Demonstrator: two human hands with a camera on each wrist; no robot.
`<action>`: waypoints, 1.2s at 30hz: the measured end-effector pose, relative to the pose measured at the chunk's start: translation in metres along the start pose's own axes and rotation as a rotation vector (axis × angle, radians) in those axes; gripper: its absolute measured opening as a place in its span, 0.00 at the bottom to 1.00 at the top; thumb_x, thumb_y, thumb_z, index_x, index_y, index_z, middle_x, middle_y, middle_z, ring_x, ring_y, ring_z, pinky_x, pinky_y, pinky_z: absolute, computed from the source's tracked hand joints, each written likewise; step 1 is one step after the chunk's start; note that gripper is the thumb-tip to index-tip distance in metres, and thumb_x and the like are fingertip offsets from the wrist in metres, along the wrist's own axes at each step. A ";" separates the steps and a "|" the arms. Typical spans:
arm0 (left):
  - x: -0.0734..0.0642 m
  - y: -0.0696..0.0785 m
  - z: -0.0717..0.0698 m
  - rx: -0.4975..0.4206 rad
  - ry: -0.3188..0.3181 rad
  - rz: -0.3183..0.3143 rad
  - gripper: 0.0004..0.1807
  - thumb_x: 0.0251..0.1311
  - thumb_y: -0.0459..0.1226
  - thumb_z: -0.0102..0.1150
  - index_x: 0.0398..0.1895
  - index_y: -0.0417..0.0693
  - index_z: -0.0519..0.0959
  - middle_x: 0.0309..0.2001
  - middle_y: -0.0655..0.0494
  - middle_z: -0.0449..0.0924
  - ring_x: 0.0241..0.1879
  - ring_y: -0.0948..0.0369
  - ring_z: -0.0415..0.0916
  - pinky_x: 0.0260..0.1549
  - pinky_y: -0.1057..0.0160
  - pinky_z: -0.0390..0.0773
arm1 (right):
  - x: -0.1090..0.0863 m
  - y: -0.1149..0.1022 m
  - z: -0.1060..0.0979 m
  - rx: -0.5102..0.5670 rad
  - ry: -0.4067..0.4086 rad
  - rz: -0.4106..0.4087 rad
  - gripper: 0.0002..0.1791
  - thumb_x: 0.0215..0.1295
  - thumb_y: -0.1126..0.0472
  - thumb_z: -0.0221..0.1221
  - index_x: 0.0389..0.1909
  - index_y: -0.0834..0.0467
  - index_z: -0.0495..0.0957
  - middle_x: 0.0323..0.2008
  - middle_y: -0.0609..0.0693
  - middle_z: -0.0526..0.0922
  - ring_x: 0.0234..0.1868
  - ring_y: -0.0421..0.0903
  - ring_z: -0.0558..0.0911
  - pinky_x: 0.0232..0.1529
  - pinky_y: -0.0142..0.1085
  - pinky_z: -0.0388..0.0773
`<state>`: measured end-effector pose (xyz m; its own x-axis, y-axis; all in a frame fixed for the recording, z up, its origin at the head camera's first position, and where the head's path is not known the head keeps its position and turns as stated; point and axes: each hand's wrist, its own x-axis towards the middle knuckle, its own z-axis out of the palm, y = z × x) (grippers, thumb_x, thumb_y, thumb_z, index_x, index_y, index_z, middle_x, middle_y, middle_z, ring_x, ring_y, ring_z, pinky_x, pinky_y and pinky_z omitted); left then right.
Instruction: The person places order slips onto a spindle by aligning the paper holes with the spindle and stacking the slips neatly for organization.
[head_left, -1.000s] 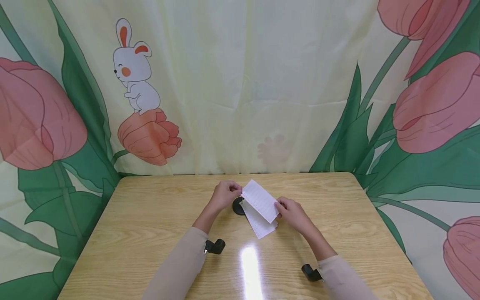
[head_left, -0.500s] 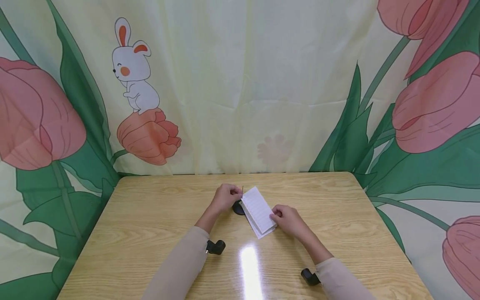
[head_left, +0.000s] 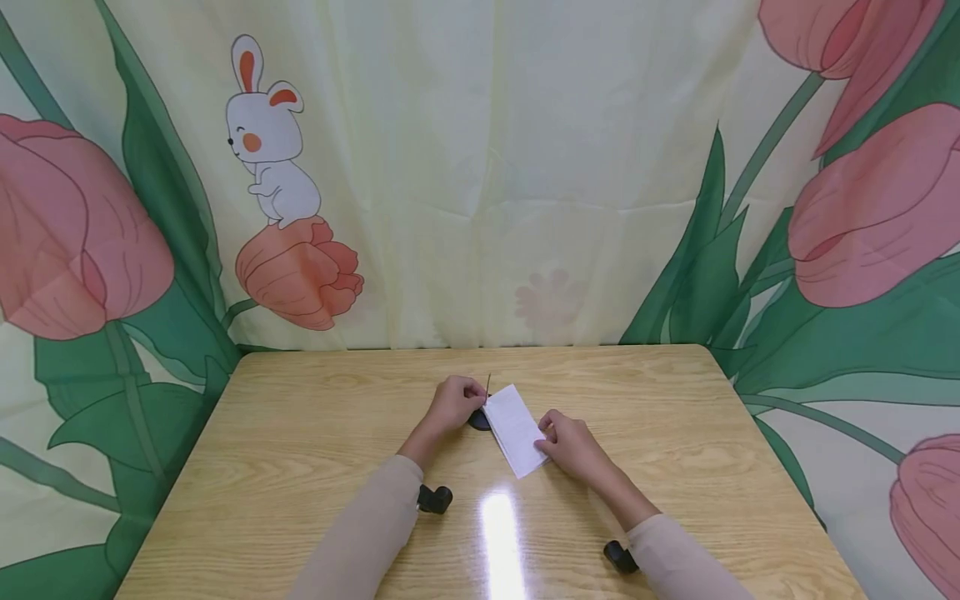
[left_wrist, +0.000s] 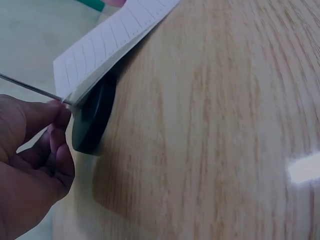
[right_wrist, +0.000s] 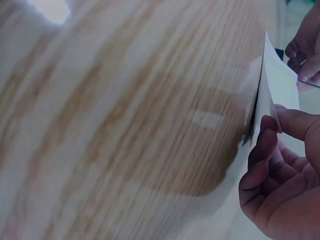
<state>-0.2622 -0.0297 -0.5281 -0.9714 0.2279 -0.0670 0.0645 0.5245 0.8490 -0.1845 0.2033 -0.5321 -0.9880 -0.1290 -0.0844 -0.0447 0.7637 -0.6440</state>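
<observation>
A bill spike with a thin upright rod [head_left: 488, 385] and a round black base [left_wrist: 97, 117] stands on the table. White lined paper sheets [head_left: 516, 435] have one corner at the rod and slant down over the base. My left hand [head_left: 454, 405] pinches that corner between thumb and forefinger, right beside the rod, low above the base. At the opposite edge, my right hand [head_left: 576, 448] pinches the top sheet with thumb and forefinger; in the right wrist view this sheet [right_wrist: 282, 75] bows slightly away from the paper under it.
The wooden table [head_left: 322, 433] reaches back to a curtain [head_left: 450, 208] printed with tulips and a rabbit. A black wrist camera [head_left: 435, 500] sits by the left sleeve, another black camera [head_left: 620, 557] by the right. Light glares on the front tabletop.
The top sheet, earlier lifted apart from the paper below, has come down close over it. My right hand has moved down and slightly left with its edge; my left hand has lowered along the rod.
</observation>
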 end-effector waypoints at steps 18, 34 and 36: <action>0.000 -0.005 0.007 0.033 0.006 -0.034 0.03 0.65 0.28 0.65 0.35 0.40 0.86 0.32 0.52 0.82 0.33 0.60 0.74 0.34 0.66 0.75 | -0.004 -0.001 0.003 -0.178 -0.021 -0.010 0.18 0.65 0.58 0.70 0.49 0.59 0.75 0.25 0.47 0.74 0.26 0.42 0.71 0.27 0.34 0.68; 0.001 -0.006 0.010 0.023 0.033 -0.024 0.03 0.66 0.30 0.65 0.34 0.40 0.85 0.31 0.51 0.82 0.31 0.60 0.75 0.32 0.65 0.76 | -0.004 0.001 0.002 -0.167 -0.015 0.020 0.18 0.66 0.57 0.70 0.51 0.57 0.75 0.39 0.52 0.73 0.34 0.46 0.71 0.34 0.37 0.70; 0.001 -0.007 0.010 0.025 0.032 -0.022 0.02 0.65 0.29 0.65 0.34 0.40 0.85 0.30 0.51 0.82 0.31 0.60 0.75 0.32 0.65 0.76 | -0.004 0.001 0.002 -0.170 -0.015 0.019 0.18 0.66 0.58 0.70 0.50 0.57 0.75 0.39 0.52 0.73 0.35 0.46 0.71 0.34 0.37 0.71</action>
<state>-0.2612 -0.0246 -0.5390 -0.9794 0.1903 -0.0681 0.0487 0.5494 0.8341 -0.1804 0.2028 -0.5340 -0.9866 -0.1225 -0.1077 -0.0520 0.8620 -0.5042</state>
